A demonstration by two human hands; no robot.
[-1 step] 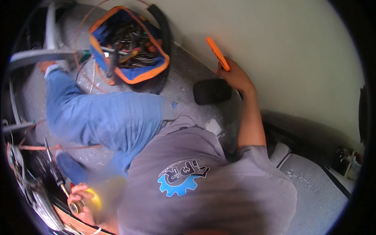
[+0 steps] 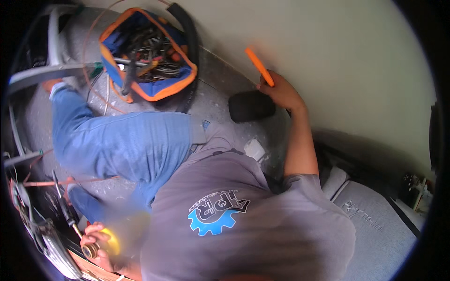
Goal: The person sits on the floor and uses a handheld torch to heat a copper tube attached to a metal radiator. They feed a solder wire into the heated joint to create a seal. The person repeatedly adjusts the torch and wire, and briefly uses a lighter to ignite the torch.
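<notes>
Low at the left, my left hand (image 2: 98, 246) grips a brass-ended yellow object (image 2: 109, 240), partly lost in blur, beside a long metal tool with a dark grip (image 2: 65, 206). My right hand (image 2: 279, 91) holds an upright, slanted orange object (image 2: 257, 61) near the pale wall. Just below that hand, a black padded case (image 2: 251, 106) lies on the grey floor. A small white item (image 2: 254, 150) rests by my grey shirt.
A blue-and-orange bag (image 2: 168, 88) full of tools stands at the top left, with black tubing (image 2: 190, 42) behind it. Grey metal frame legs (image 2: 47, 73) and cables (image 2: 44, 234) line the left side. A grey padded cushion (image 2: 365, 229) is at the lower right.
The view has shifted slightly, with the bag appearing further left. The orange object and my right hand sit a little lower in the picture. Both hands keep their holds.
</notes>
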